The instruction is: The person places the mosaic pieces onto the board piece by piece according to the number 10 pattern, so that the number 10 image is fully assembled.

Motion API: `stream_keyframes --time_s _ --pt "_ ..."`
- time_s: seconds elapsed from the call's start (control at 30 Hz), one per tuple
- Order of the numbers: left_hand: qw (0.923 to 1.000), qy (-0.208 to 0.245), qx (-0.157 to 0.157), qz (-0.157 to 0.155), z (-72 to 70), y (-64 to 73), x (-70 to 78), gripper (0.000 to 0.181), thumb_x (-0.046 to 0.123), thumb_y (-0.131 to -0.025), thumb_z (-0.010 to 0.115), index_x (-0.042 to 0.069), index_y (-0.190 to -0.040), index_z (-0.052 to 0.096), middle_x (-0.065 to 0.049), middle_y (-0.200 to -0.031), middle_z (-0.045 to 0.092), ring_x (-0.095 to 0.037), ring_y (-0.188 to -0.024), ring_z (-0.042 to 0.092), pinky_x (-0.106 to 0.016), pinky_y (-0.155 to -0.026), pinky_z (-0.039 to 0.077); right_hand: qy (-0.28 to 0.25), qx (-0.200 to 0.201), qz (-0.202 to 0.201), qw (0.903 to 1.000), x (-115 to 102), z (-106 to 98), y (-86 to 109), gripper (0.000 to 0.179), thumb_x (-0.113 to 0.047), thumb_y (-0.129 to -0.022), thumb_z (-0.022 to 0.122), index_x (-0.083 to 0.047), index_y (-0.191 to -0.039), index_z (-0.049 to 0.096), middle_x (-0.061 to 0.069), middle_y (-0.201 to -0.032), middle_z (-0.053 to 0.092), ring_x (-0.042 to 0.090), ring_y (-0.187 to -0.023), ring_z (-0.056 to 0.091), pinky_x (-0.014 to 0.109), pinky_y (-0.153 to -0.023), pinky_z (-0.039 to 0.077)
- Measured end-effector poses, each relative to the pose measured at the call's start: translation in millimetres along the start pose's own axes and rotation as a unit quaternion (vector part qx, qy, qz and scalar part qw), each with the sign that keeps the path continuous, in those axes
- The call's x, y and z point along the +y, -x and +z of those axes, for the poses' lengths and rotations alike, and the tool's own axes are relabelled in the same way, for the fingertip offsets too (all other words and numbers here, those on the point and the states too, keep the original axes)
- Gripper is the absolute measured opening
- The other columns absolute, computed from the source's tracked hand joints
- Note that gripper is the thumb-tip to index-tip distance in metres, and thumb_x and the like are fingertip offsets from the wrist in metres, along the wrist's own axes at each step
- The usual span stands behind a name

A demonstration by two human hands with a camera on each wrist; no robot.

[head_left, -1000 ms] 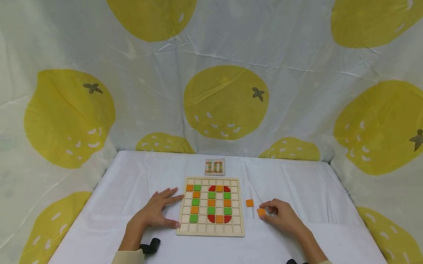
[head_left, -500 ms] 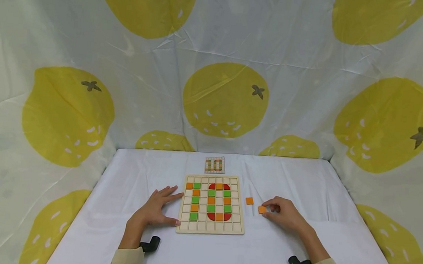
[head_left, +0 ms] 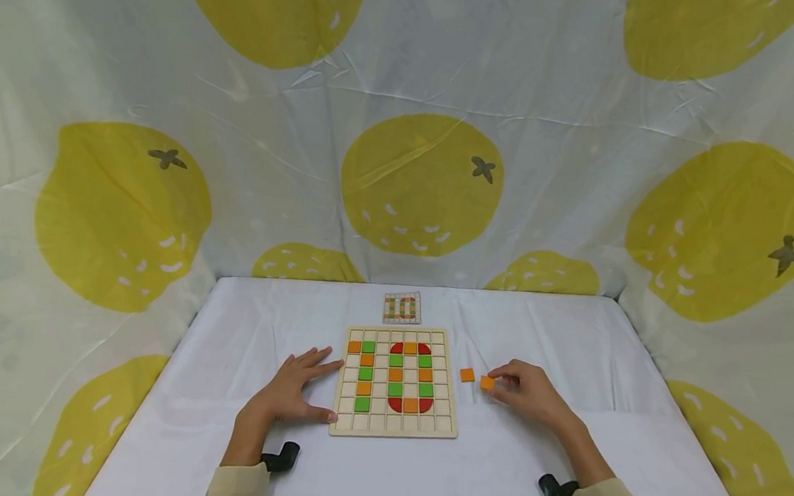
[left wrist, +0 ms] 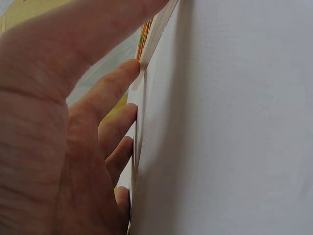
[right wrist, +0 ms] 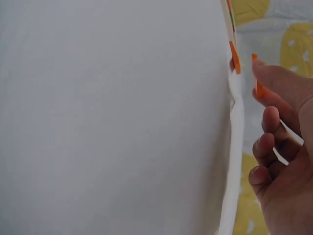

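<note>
A square wooden grid board [head_left: 393, 426] lies on the white table, with orange, green and red tiles forming a "10" in its cells. My left hand [head_left: 286, 390] rests beside it, fingers spread, with thumb and index fingertip at its left edge. To the right of the board, my right hand [head_left: 533, 396] pinches an orange square tile [head_left: 487, 383] between thumb and index finger. In the right wrist view this tile [right wrist: 259, 90] is held up off the cloth. Another orange tile [head_left: 467, 375] lies on the cloth between the board and the held one.
Behind the board lies a small card [head_left: 402, 307] printed with a matching coloured grid pattern. White cloth [head_left: 395, 478] covers the table, and a lemon-print curtain [head_left: 559, 198] hangs around its back and sides.
My right hand, pinching the orange tile, has shifted slightly toward the back and left, closer to the loose tile. The left hand stays at the board's edge. The head view has tilted slightly.
</note>
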State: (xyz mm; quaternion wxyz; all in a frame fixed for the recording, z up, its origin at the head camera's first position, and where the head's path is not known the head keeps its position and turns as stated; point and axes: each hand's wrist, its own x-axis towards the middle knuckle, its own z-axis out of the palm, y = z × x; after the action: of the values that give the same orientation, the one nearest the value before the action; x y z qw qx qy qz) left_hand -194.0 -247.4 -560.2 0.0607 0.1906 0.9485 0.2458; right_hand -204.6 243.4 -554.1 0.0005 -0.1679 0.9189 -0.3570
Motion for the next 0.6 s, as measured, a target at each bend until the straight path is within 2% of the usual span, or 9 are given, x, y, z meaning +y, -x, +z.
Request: stream_keyframes --time_s 0.17,0.4,0.6 --pt "1.0 -0.001 0.001 -0.006 -0.6 -1.5 -0.4 0.099 0.069 -0.064 0.084 0.034 -0.152 0.053 -0.005 -0.168 0.036 -0.037 -0.157 0.025 -0.067 -0.126 0.012 -0.018 0.0 -0.013 0.9997 -16.2 6.9 -8.9 0.021 -0.021 -0.087 0.083 -0.014 -0.107 0.08 -0.005 -0.08 0.058 0.011 -0.077 0.05 0.023 -0.065 0.042" --pt "1.0 0.004 0.001 -0.009 -0.9 -1.9 0.1 0.1 0.069 -0.063 0.085 0.033 -0.151 0.054 -0.006 -0.167 0.037 -0.037 -0.157 0.025 -0.068 -0.125 0.012 -0.043 -0.02 0.001 0.9989 -41.8 24.7 -22.7 0.025 -0.028 -0.085 0.085 -0.018 -0.108 0.081 -0.007 -0.081 0.058 0.014 -0.08 0.052 0.022 -0.065 0.043" --pt "1.0 0.0 0.001 0.0 2.1 -0.3 -1.6 0.099 0.068 -0.065 0.085 0.032 -0.152 0.053 -0.006 -0.167 0.037 -0.039 -0.157 0.026 -0.069 -0.125 0.014 -0.058 -0.035 -0.026 0.9974 -64.6 46.3 -33.5 0.027 -0.028 -0.086 0.085 -0.015 -0.109 0.08 -0.007 -0.08 0.056 0.012 -0.077 0.051 0.022 -0.064 0.042"
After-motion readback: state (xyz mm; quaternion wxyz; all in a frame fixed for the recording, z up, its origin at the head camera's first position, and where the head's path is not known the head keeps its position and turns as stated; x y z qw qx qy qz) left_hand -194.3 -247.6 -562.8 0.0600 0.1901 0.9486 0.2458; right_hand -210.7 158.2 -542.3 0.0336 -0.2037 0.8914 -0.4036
